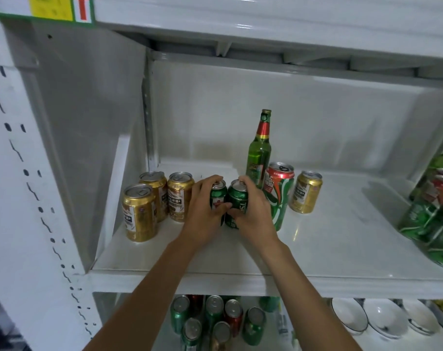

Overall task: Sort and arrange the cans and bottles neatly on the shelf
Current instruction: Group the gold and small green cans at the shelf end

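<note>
Hands [230, 214] gripping two green cans [228, 198], seemingly touching.

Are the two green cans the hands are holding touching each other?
Touching. The head view shows the left green can and right green can side by side with no gap, held by the left hand and right hand.

Three white bowls [382, 317] with dark rims sit in a row near the front right corner of the lower shelf. High at the top left, a yellow label [50, 7] is fixed on the upper shelf's front edge, with a red arrow sticker [82, 8] just beside it, pointing up.
</note>
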Available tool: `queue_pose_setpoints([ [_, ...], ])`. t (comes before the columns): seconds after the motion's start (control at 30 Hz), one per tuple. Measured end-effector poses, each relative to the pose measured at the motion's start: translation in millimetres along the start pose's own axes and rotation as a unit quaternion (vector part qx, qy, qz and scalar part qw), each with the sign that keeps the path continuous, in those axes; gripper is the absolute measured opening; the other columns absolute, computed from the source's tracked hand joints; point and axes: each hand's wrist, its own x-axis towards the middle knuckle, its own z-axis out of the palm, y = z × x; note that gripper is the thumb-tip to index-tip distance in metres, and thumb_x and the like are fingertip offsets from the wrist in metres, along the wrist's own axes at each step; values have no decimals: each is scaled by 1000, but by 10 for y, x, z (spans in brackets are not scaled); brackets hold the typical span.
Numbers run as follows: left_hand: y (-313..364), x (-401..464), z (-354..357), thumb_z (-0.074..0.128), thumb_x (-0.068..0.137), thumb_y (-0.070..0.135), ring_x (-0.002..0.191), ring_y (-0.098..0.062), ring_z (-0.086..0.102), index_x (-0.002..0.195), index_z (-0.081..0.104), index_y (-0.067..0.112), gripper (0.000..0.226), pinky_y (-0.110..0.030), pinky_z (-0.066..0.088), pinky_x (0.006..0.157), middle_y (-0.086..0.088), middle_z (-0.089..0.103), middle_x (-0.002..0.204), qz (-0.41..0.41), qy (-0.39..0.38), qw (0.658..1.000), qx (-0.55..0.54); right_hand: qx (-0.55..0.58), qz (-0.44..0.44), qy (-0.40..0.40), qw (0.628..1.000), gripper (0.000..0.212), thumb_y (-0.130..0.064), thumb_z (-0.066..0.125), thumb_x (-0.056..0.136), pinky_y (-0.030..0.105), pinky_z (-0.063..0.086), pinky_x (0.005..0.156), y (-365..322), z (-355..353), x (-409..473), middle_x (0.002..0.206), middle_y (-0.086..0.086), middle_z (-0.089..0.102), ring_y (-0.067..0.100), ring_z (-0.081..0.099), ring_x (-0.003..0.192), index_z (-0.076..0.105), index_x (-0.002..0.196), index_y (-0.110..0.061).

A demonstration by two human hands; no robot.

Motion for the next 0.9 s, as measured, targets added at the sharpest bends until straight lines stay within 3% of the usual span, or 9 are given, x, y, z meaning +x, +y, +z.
queue_pose_setpoints([
  [0.1,-2,41,52,77,90,18,122,-8,40,141,50,22,58,-4,30,98,-6,46,137,10,8,1000,15,-15,5,8,1000,78,1,78,75,32,49,96,55,46,46,124,8,58,24,56,115,44,140,-25],
  [0.17,-7,62,87,76,90,14,118,-5,37,142,51,20,58,3,26,95,-8,46,137,20,14,999,24,-22,15,14,1000,83,0,77,77,40,48,103,90,78,75,131,12,55,28,54,122,40,148,-23],
  [0.37,-25,107,133,74,91,14,125,-11,39,146,48,21,60,5,23,97,-10,43,139,19,20,999,32,-20,24,4,1000,85,-1,75,79,47,48,104,129,99,135,135,16,52,33,52,127,36,151,-24],
  [0.47,-19,127,117,75,91,16,123,-10,40,146,48,19,61,7,23,94,-10,43,138,16,15,999,41,-18,24,4,1000,85,-1,74,81,39,43,108,112,92,114,138,16,50,32,48,131,34,153,-23],
  [0.67,54,143,83,77,90,14,133,-22,41,152,43,21,71,-11,27,99,-12,39,145,-11,-12,997,71,-13,18,-17,1000,90,1,72,78,44,39,114,101,70,115,142,17,46,33,43,136,30,155,-20],
  [0.73,107,144,68,77,89,11,136,-23,39,152,43,21,72,-6,25,100,-12,35,149,-9,-14,996,82,-11,20,-30,999,92,0,71,78,48,37,116,112,66,129,145,18,43,34,39,139,27,157,-19],
  [0.83,234,142,31,73,90,-1,135,-14,34,151,45,17,69,11,19,91,-15,26,158,16,-8,996,86,-16,19,-44,999,97,-4,72,81,55,31,119,125,69,137,156,20,31,38,27,149,19,160,-20],
  [0.9,335,131,-1,72,91,-2,129,-11,35,148,48,15,65,14,20,85,-14,25,159,31,0,996,87,-28,8,-48,998,100,-6,72,81,56,28,120,116,56,127,161,19,21,39,18,153,14,161,-21],
])
